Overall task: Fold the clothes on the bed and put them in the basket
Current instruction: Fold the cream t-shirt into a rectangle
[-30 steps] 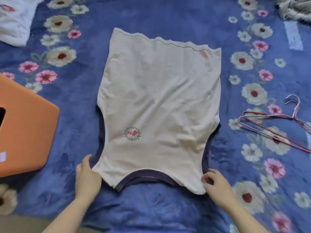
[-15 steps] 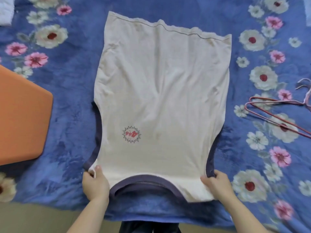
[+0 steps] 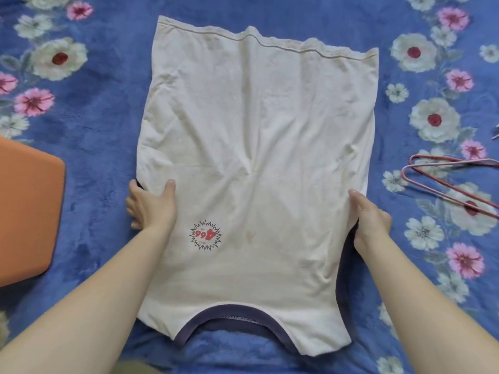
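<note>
We see the bed (image 3: 94,147) covered by a blue blanket (image 3: 89,238) printed with white and pink flowers. A cream top (image 3: 256,157) lies flat on it in the middle, hem at the far end, purple-trimmed neckline nearest us. An orange basket (image 3: 24,211) sits on the blanket at the left edge, apart from the top. Thin pink hangers (image 3: 405,170) lie at the right.

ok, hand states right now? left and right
Left hand: grips the shirt at its left side edge, thumb on top.
Right hand: grips the shirt at its right side edge, thumb on top.
</note>
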Demonstrator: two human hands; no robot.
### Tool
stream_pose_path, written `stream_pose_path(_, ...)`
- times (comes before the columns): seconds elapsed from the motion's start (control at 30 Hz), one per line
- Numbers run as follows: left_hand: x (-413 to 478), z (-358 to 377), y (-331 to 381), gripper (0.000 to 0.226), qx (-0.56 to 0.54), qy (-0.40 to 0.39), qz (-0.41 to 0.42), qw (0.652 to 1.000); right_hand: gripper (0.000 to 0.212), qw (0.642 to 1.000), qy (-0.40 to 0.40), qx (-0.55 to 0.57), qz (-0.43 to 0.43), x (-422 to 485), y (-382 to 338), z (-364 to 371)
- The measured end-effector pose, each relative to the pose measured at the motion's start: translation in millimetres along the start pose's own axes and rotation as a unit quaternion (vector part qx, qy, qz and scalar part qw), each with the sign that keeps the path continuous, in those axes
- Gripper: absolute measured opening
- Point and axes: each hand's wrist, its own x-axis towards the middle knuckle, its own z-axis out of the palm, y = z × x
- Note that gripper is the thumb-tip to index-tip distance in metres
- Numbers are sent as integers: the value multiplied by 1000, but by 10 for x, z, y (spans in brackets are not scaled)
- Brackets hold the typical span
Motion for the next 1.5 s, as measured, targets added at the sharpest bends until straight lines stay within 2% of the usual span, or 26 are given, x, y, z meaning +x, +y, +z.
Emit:
stream_pose_path(0.03,92,42,82,74,-16,6,-21,1000,18,1000,24,10,-2,41,-52,48)
stream_pose_path(0.13,323,104,138,43,-65,36,-54,996,29,991,123,4,-52,244,-124,-29)
stream_pose_path(0.23,348,153,145,34,9,78,-58,995,22,963,138,-202,-111,297,-55,-128)
stream_pose_path(0.3,294,194,294,44,53,120,-63,989,33,919,148,-325,-164,281,-47,-68)
stream_pose_path(0.33,294,228,398,53,67,130,-36,989,39,898,156,-359,-199,279,-112,23)
stream_pose_path(0.4,348,310,578,63,130,118,77,981,44,868,141,-391,-272,331,-300,251)
stream_pose_path(0.5,610,536,1024,56,162,76,214,960,41,851,43,-400,-338,598,-640,660)
stream_pose_path(0.6,904,831,1629,50,98,9,257,961,38,868,-19,-353,-350,894,-1042,1062)
stream_pose_path(0.7,1186,1009,2152,52,9,-26,248,968,50,900,-25,-304,-310,1200,-1415,1375)
stream_pose_path(0.8,1539,1057,2505,61,-47,-4,206,977,64,940,14,-214,-266,1489,-1709,1603)
stream_pose_path(0.87,1806,1102,2637,66,-125,12,128,984,65,966,17,-146,-214,1697,-1838,1757)
stream_pose_path(0.97,2093,1167,2653,50,-207,12,12,978,39,984,23,-77,-159,1816,-1899,1919)
stream_pose_path(1.03,2180,1200,2635,30,-227,2,-5,974,12,989,31,-34,-144,1842,-1899,1982)
stream_pose_path(1.1,2221,1178,2694,6,-249,15,4,968,9,989,42,7,-142,1842,-1960,2006)
stream_pose_path(1.23,2313,1019,2838,22,-342,57,55,936,29,978,45,107,-173,1824,-2198,2040)
stream_pose_path(1.3,2347,1018,2786,10,-349,26,107,931,25,975,14,118,-187,1880,-2194,2084)
stream_pose_path(1.33,2291,1027,2750,17,-322,-7,144,936,26,974,0,114,-195,1903,-2163,2120)
stream_pose_path(1.4,2125,1100,2646,55,-198,-55,254,945,50,970,1,37,-241,1889,-2061,2191)
stream_pose_path(1.43,2020,1169,2583,66,-105,-58,330,937,64,954,11,-51,-295,1815,-1985,2234)
stream_pose_path(1.47,1899,1259,2508,70,-9,-55,397,916,72,920,1,-148,-364,1704,-1871,2287)
stream_pose_path(1.5,1763,1350,2439,68,76,-49,442,892,75,871,-30,-234,-432,1574,-1736,2347)
